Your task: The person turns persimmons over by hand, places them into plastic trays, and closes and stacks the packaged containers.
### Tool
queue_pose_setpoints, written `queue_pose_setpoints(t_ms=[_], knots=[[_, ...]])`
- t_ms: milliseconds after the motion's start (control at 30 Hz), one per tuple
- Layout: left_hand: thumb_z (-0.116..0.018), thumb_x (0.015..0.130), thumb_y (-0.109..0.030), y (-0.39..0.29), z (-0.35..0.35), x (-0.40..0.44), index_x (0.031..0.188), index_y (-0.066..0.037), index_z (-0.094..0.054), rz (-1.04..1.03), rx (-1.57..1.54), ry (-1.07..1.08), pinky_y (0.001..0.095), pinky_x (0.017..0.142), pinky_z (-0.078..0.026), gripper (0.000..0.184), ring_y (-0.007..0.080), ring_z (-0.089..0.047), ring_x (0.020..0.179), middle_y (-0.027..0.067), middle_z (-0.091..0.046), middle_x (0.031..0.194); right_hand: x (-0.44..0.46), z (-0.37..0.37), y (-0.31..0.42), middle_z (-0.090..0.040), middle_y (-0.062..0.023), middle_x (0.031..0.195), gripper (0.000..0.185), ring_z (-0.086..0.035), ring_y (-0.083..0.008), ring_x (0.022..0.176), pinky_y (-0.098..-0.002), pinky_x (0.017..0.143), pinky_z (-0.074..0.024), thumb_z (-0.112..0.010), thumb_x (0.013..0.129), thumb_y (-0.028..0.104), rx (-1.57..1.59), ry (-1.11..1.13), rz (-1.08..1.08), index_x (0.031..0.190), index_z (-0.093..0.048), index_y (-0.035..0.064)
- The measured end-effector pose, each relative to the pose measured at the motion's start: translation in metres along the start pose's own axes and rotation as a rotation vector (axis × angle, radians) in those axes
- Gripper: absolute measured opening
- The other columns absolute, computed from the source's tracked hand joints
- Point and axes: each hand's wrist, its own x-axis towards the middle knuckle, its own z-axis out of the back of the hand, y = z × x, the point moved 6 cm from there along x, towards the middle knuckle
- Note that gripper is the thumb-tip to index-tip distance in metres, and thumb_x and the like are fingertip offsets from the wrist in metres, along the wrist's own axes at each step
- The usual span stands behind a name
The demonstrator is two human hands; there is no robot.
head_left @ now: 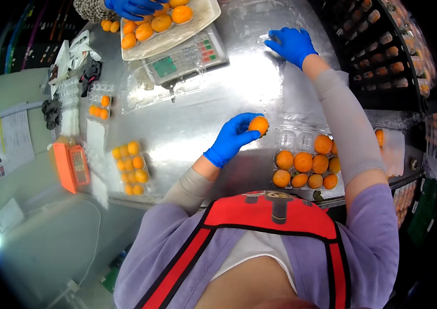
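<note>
Fingers of the left hand (227, 141), in a blue glove, close around a single orange fruit (258, 124), thumb on the near side and the others curled behind it, so that the fruit shows at their tips above the metal table (177, 121). Out ahead and to the right of that grip, the gloved right hand (291, 47) reaches across the table with its fingers parted and thumb set apart; something clear and shiny lies by the fingertips, and whether they touch it cannot be told. To the right of the left fingers and nearer the body sits a clear tray (287, 139) of orange fruits, partly hidden beneath the right forearm, with clear cells showing along its far edge. Well to the left of the left fingers, rows of yellow-orange fruits (138, 162) are grouped on the table, with an orange device (65, 170) beyond them; farther ahead on that side is a smaller group of fruits (105, 101). Left of the right fingers stands a scale (185, 61) with a green display, bearing a pale tray (198, 21) of orange fruits, and over those is another person's gloved hand (135, 7). Right of the right fingers stands a black crate (409, 87).
</note>
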Motion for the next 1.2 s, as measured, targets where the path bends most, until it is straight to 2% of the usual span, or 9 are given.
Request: queue_pose_setpoints(t_ms=[200,300,433,467,600,800,1033,1133,1200], knots=[[-0.065,0.08,-0.009,-0.013,-0.007,0.007,0.121,-0.001,-0.051,-0.053,0.03,0.013,0.0314,0.092,-0.043,0.044,0.0171,-0.055,0.104,0.0085,-0.058,0.114,-0.051,-0.003,0.007,-0.066,-0.0094,0.093,0.057,-0.06,-0.0273,0.096,-0.0513,0.104,-0.0212,-0.037,0.086,0.06,0.077,0.062,-0.009,0.101,-0.068,0.0147],[-0.068,0.079,-0.01,-0.021,-0.011,0.012,0.12,-0.003,-0.052,-0.105,0.039,0.01,0.0313,0.091,-0.045,0.045,0.0163,-0.056,0.104,0.0074,-0.058,0.113,-0.079,-0.007,0.006,-0.066,-0.0093,0.098,0.054,-0.061,-0.0258,0.095,-0.0524,0.103,-0.0204,-0.038,0.086,0.059,0.155,0.003,-0.015,0.1,-0.067,0.0149],[-0.069,0.077,-0.01,-0.032,-0.013,0.02,0.121,-0.004,-0.051,-0.152,0.077,-0.029,0.0324,0.094,-0.043,0.048,0.0171,-0.054,0.107,0.0074,-0.057,0.116,-0.104,-0.013,0.003,-0.068,-0.0085,0.094,0.053,-0.063,-0.0262,0.089,-0.0392,0.092,-0.0401,-0.041,0.085,0.058,0.23,0.069,0.006,0.101,-0.065,0.0138],[-0.071,0.076,-0.01,-0.036,-0.012,0.024,0.121,-0.003,-0.05,-0.181,0.122,-0.044,0.0331,0.096,-0.041,0.05,0.0179,-0.053,0.109,0.0079,-0.056,0.118,-0.112,-0.009,0.004,-0.067,-0.0111,0.089,0.046,-0.064,-0.0265,0.081,-0.0356,0.079,-0.0474,-0.05,0.085,0.052,0.237,-0.008,0.045,0.108,-0.064,0.0136],[-0.067,0.077,-0.002,-0.056,-0.012,0.044,0.124,-0.002,-0.048,-0.333,0.208,-0.116,0.0323,0.095,-0.042,0.05,0.0189,-0.052,0.11,0.0083,-0.052,0.124,-0.108,-0.001,-0.007,-0.065,-0.0117,0.085,0.035,-0.063,-0.0276,0.072,-0.0342,0.069,-0.0508,-0.062,0.082,0.037,0.455,-0.305,0.094,0.106,-0.064,0.0111],[-0.07,0.075,-0.004,-0.075,-0.012,0.063,0.123,-0.002,-0.047,-0.519,0.358,-0.263,0.0324,0.097,-0.041,0.054,0.0195,-0.052,0.112,0.0094,-0.053,0.122,-0.058,0.024,-0.009,-0.049,-0.0065,0.13,0.029,-0.044,-0.026,0.12,-0.0406,0.096,-0.0392,-0.059,0.084,0.034,-0.044,-0.588,0.071,0.106,-0.064,0.0152],[-0.07,0.073,-0.007,-0.085,-0.001,0.069,0.123,-0.003,-0.048,-0.642,0.559,-0.387,0.033,0.098,-0.04,0.055,0.0207,-0.052,0.112,0.01,-0.053,0.121,-0.013,0.019,-0.012,-0.046,-0.0055,0.133,0.04,-0.041,-0.0261,0.124,-0.041,0.1,-0.0355,-0.056,0.086,0.034,-0.205,-0.439,0.16,0.122,-0.054,0.0158],[-0.07,0.073,-0.007,-0.082,0.007,0.073,0.123,-0.003,-0.047,-0.615,0.545,-0.407,0.033,0.099,-0.039,0.056,0.0209,-0.052,0.113,0.0099,-0.053,0.12,-0.021,0.041,-0.031,-0.057,-0.0086,0.117,0.042,-0.053,-0.0259,0.11,-0.0372,0.092,-0.0428,-0.059,0.082,0.033,0.194,-0.684,0.129,0.118,-0.054,0.0116],[-0.071,0.073,-0.008,-0.079,0.01,0.077,0.123,-0.003,-0.047,-0.601,0.52,-0.405,0.033,0.099,-0.039,0.056,0.021,-0.051,0.113,0.0099,-0.053,0.12,-0.031,0.05,-0.043,-0.054,-0.014,0.12,0.044,-0.048,-0.0314,0.114,-0.04,0.095,-0.0397,-0.061,0.079,0.029,0.329,-0.669,0.096,0.118,-0.054,0.0106]])
